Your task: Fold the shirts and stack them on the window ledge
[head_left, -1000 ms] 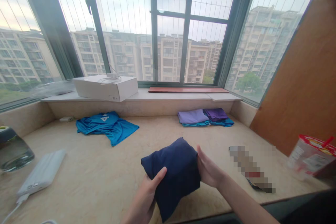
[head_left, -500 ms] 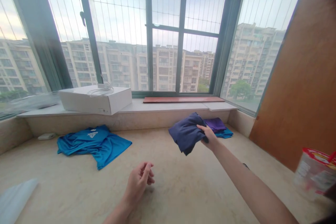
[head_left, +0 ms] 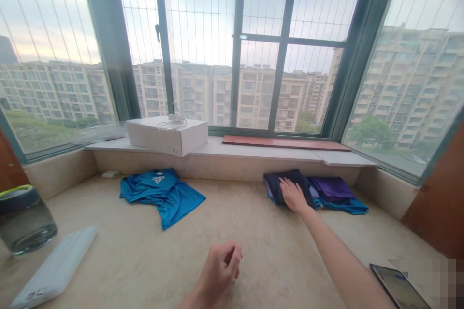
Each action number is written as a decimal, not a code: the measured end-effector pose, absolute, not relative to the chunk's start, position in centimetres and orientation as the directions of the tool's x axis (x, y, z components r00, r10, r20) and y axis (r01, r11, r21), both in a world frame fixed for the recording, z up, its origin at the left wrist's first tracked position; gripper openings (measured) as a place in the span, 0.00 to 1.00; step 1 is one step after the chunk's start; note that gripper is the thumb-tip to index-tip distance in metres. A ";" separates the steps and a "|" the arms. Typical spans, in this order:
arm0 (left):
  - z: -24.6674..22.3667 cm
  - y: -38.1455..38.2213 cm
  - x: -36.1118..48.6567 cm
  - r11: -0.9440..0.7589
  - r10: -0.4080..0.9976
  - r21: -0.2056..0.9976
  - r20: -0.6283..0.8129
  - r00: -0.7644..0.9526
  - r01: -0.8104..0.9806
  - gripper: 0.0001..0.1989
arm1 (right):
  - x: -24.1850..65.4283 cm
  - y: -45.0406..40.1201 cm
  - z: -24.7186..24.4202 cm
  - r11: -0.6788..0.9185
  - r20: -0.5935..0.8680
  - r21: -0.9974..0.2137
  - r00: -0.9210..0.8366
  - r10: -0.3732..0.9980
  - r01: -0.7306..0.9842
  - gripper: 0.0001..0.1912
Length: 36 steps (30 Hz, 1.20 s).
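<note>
My right hand lies flat with fingers spread on a folded dark navy garment, pressing its top and gripping nothing. Lighter purple and blue cloth shows beneath that garment at its edges. Just to the right, a folded purple garment rests on a folded blue one. My left hand hovers low at the front middle, fingers curled in, with nothing visible in them. Ahead and left of it, a blue shirt with a white logo lies loosely spread on the stone surface.
On the window ledge stand a white box with a cable on it and a reddish board. A dark-lidded bottle and a pale flat packet are at the left. A phone lies at the lower right.
My right hand has set the navy garment down beside the purple one, let go and flattened on it. My left fingers have curled more. The view has turned left.
</note>
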<state>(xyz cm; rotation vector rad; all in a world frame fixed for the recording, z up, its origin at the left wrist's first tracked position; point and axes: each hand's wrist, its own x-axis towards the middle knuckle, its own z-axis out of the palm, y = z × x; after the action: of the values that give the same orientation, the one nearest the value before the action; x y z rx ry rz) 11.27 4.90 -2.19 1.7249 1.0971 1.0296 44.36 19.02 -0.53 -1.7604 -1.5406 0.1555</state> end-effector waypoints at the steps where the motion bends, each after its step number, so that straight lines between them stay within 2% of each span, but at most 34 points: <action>1: -2.2 4.9 11.3 -0.279 0.936 0.923 0.200 0.289 0.266 0.21 | 44.2 19.2 -1.1 0.032 0.379 -0.584 0.237 0.894 0.811 0.26; 9: -2.6 5.1 10.8 -0.347 0.918 0.854 0.225 0.326 0.387 0.22 | 43.1 20.2 -0.6 -0.003 0.339 -0.441 0.170 0.925 0.897 0.26; 11: -2.5 5.4 10.5 -0.362 0.920 0.832 0.247 0.304 0.421 0.22 | 41.8 18.3 -0.3 0.134 0.418 -0.379 0.040 0.908 0.916 0.23; 14: -1.9 6.0 9.6 -0.363 0.931 0.794 0.287 0.224 0.489 0.22 | 39.6 12.8 -0.9 0.496 0.578 -0.187 -0.313 0.753 0.848 0.18; 17: -0.7 6.8 7.8 -0.379 0.914 0.708 0.387 0.122 0.596 0.18 | 37.6 6.6 -2.3 0.639 0.609 -0.125 -0.450 0.653 0.759 0.16; 19: 0.4 7.5 6.3 -0.350 0.905 0.635 0.420 0.072 0.688 0.16 | 36.6 3.7 -3.0 0.662 0.618 -0.165 -0.446 0.647 0.731 0.15; 23: 2.6 8.4 3.6 -0.243 0.936 0.553 0.349 0.044 0.797 0.19 | 35.6 1.6 -3.4 0.631 0.614 -0.297 -0.363 0.701 0.717 0.15; 31: 4.5 9.1 2.0 -0.126 0.959 0.456 0.282 -0.008 0.881 0.19 | 36.0 2.1 -2.2 0.666 0.616 -0.303 -0.393 0.683 0.681 0.17; 34: 3.4 8.9 3.0 -0.135 0.970 0.411 0.240 0.036 0.901 0.13 | 35.8 1.9 -2.2 0.676 0.609 -0.315 -0.404 0.682 0.667 0.16; 36: 2.6 8.5 4.3 -0.183 0.970 0.392 0.224 0.099 0.902 0.15 | 35.4 1.6 -2.5 0.670 0.590 -0.339 -0.405 0.699 0.661 0.15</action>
<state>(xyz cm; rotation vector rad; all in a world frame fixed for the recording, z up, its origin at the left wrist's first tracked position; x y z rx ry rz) 4.31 8.54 2.57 2.2084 1.9010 0.6552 35.41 1.65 -2.50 -1.0435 -2.1548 0.0665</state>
